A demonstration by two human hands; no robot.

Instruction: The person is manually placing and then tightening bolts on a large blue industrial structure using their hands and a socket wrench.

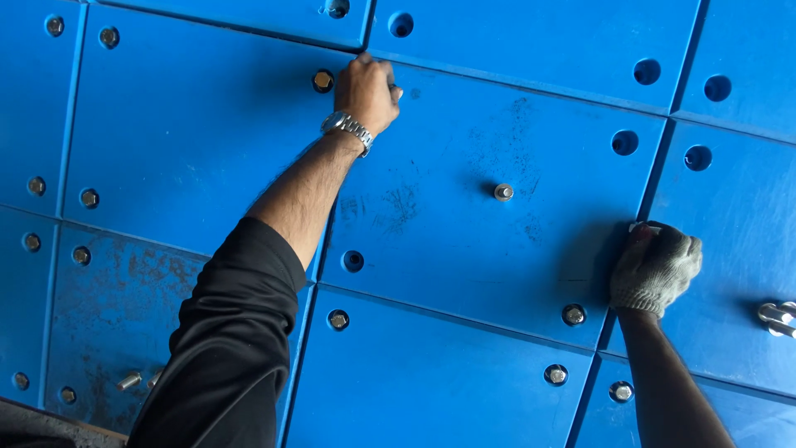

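Blue panel [464,224], the middle one in a wall of bolted panels, carries a loose bolt [503,192] standing up near its centre. We curl our bare left hand [366,91], wristwatch [347,129] below it, at the panel's far left corner beside a seated bolt [322,80]. Our gloved right hand [655,267] grips the panel's right edge, fingers folded into the seam.

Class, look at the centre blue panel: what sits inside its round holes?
On the centre panel, one hole holds a bolt head; another looks empty. The left hand covers the top-left corner, hiding anything there.
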